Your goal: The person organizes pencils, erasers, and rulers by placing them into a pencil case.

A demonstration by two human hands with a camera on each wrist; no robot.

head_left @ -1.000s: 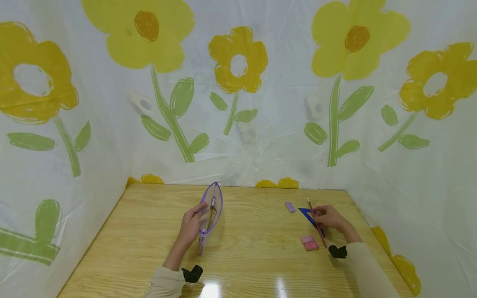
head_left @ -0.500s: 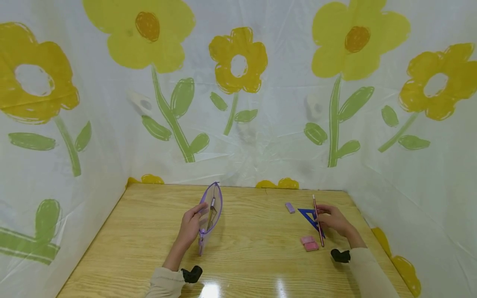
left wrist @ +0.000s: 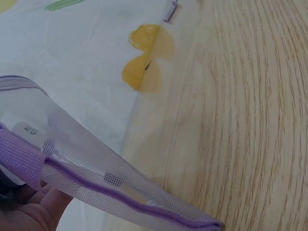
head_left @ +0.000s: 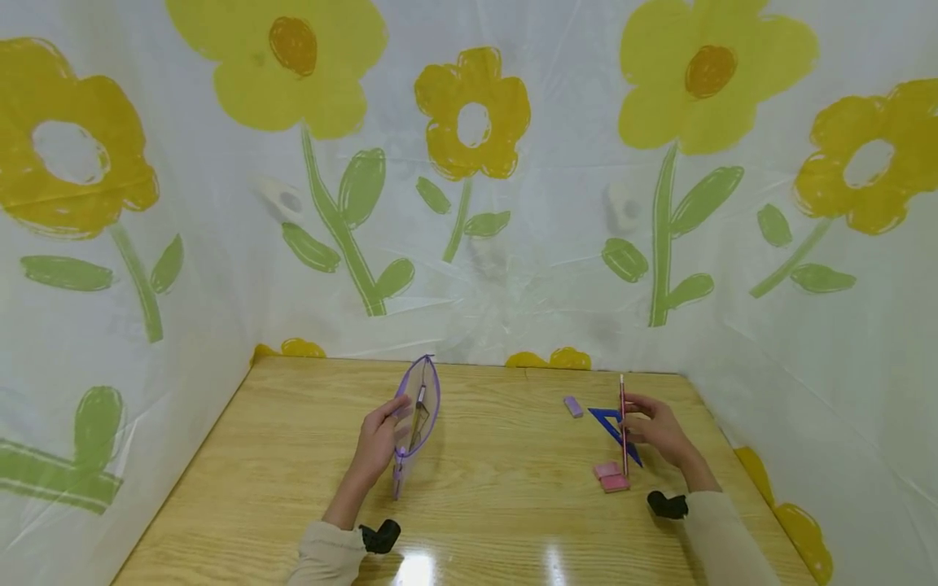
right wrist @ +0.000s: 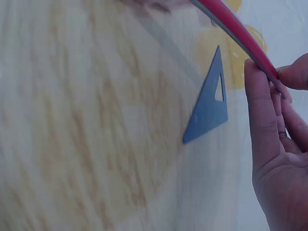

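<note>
Head: left hand [head_left: 376, 439] grips mesh pouch [head_left: 431, 387] by its left wall, mouth gaping toward the camera. Inside, a slim item with a white-and-dark end and something yellowish; can't tell what they are. Right hand [head_left: 657, 427] pinches red pencil [head_left: 623, 431] between thumb and fingers, pencil pale end away from the person. Pencil is over blue triangle [head_left: 633, 452], which lies on wooden table [head_left: 506, 496]. Pencil's near end sits just beside the two pink blocks [head_left: 615, 483] in this view; contact unclear. Lilac block [head_left: 573, 407] lies farther back, apart from the triangle. All blocks and the triangle are outside the pouch.

Left wrist: fingers are bent at the pouch's lower left, partly hidden behind it. Thin see-through mesh, purple trim, pale label. Looks light and floppy, likely to fold if let go; firm grip on a side wall near the mouth should keep it gaping. A faint yellowish shape shows through the mesh.

Right wrist, blurred: thumb and fingertips narrow on the pencil near one end, triangle well clear of the hand. Pencil looks light, stiff, smooth, may swivel in a pinch; mid-shaft hold likely steadier. Triangle looks thin and rigid; best lifted by an edge.
</note>
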